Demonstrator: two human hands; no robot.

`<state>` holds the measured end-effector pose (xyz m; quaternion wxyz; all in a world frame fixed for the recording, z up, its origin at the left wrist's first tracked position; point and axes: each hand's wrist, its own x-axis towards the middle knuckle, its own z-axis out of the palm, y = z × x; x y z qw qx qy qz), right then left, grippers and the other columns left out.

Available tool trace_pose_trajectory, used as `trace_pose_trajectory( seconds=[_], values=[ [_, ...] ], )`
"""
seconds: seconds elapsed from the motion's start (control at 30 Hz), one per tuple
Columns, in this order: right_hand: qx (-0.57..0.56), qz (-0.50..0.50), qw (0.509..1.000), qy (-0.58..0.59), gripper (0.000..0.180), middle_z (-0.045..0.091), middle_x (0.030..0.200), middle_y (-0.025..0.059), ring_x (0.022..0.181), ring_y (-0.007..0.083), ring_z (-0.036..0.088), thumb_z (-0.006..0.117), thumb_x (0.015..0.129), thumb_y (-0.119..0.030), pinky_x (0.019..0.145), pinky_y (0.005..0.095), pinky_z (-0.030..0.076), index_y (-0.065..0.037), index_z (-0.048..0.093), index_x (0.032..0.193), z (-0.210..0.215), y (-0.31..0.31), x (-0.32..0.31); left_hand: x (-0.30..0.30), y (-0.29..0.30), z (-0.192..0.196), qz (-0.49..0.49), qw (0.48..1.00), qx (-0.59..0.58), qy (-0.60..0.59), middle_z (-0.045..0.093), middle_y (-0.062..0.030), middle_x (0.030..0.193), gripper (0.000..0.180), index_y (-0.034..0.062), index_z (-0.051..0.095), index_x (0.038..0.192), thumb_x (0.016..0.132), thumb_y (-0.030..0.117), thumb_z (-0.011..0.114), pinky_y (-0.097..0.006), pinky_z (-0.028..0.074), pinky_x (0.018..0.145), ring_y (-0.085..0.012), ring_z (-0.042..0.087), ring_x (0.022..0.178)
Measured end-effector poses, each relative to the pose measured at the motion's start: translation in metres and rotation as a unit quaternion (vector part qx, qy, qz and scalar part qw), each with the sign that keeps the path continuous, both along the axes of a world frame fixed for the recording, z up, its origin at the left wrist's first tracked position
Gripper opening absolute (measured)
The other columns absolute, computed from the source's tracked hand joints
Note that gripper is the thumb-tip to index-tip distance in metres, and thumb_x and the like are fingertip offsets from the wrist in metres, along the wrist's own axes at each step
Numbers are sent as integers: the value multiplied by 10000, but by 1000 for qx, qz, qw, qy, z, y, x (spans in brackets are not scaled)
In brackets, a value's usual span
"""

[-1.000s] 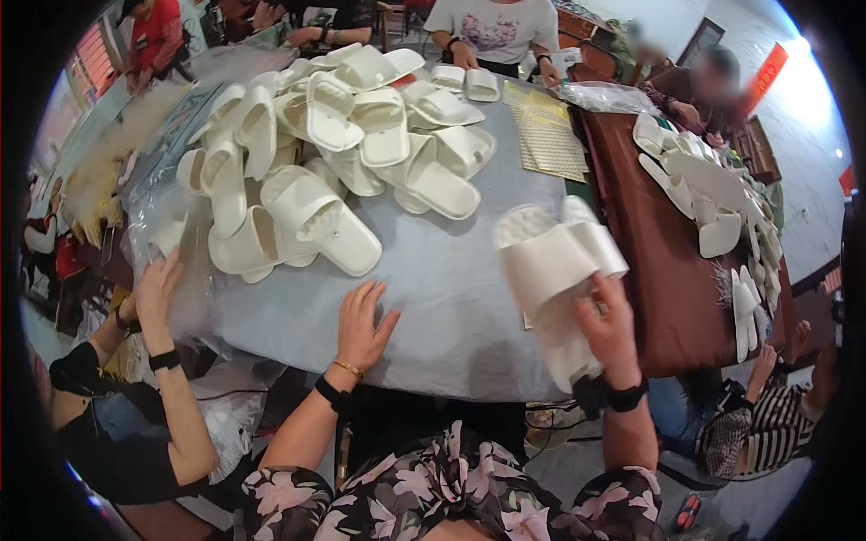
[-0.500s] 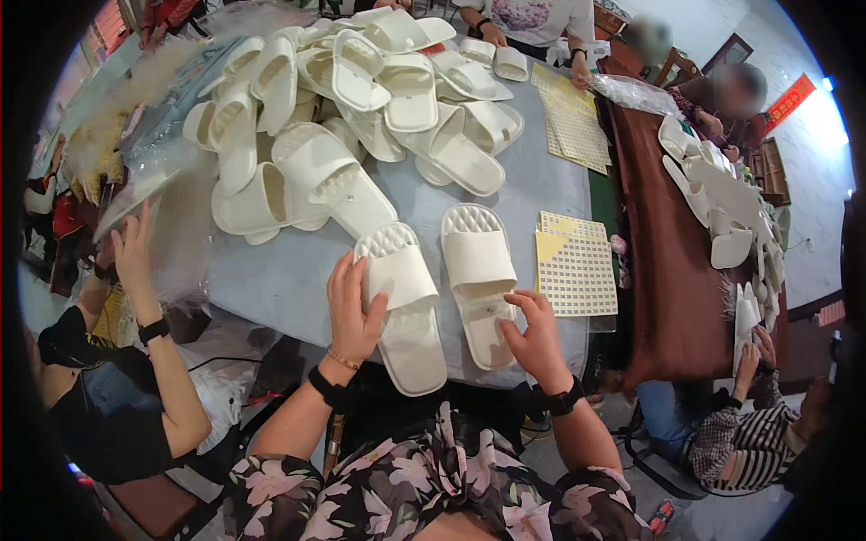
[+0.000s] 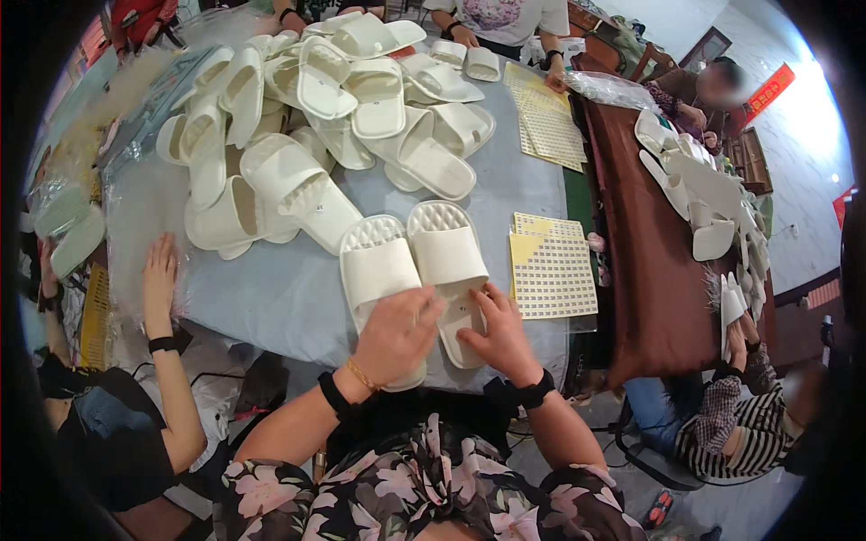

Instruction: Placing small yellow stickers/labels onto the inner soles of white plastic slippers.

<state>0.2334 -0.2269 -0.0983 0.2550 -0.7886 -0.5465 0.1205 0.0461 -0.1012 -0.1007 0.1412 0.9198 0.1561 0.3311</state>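
Note:
Two cream slide slippers lie side by side at the table's near edge, quilted toe ends pointing away from me. My left hand (image 3: 395, 332) lies over the heel half of the left slipper (image 3: 379, 266), its fairly straight fingers reaching toward the right slipper. The right slipper (image 3: 451, 254) touches or nearly touches its mate. My right hand (image 3: 499, 332) grips the right slipper's outer edge, thumb on the insole and fingers along the side. A small mark shows on that insole. Part of the left slipper is hidden under my left hand.
A large pile of cream slippers (image 3: 352, 99) covers the far left of the grey table (image 3: 532, 189). Yellow-and-white label sheets (image 3: 552, 270) lie to the right. A brown-covered table (image 3: 649, 298) holds more slippers. Co-workers sit around; one's hand (image 3: 161, 270) rests on plastic at left.
The right slipper has moved left against the left one. My left hand has gone from the left slipper's outer side to across its heel half. My right hand has shifted left with its slipper.

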Motion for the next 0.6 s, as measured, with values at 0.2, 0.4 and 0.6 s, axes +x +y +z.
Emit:
trace_pose_trajectory(
  seconds=[0.2, 0.4, 0.6],
  values=[
    [47, 47, 997, -39, 519, 568, 1276, 201, 1093, 355, 570, 769, 740, -176, 927, 420, 474, -39, 611, 1215, -4, -3, 18, 21, -15, -4, -127, 987, -35, 94, 514, -147, 1319, 465, 57, 564, 1224, 824, 261, 683, -409, 428, 1002, -293, 492, 1235],
    [62, -95, 988, 105, 265, 677, 979, 147, 801, 235, 657, 680, 810, -47, 699, 344, 526, 3, 665, 1069, 28, 2, 84, 18, -15, -3, -115, 981, -65, 140, 505, -127, 1339, 475, 82, 550, 1238, 840, 315, 662, -426, 410, 1018, -294, 479, 1245],
    [29, -128, 990, 42, 272, 655, 1007, 156, 798, 259, 648, 663, 802, -31, 716, 342, 530, 17, 655, 1070, 15, 12, 144, 20, -16, 1, -112, 982, -72, 135, 503, -111, 1338, 525, 95, 540, 1285, 824, 309, 667, -431, 415, 1009, -290, 488, 1219]
  ],
)
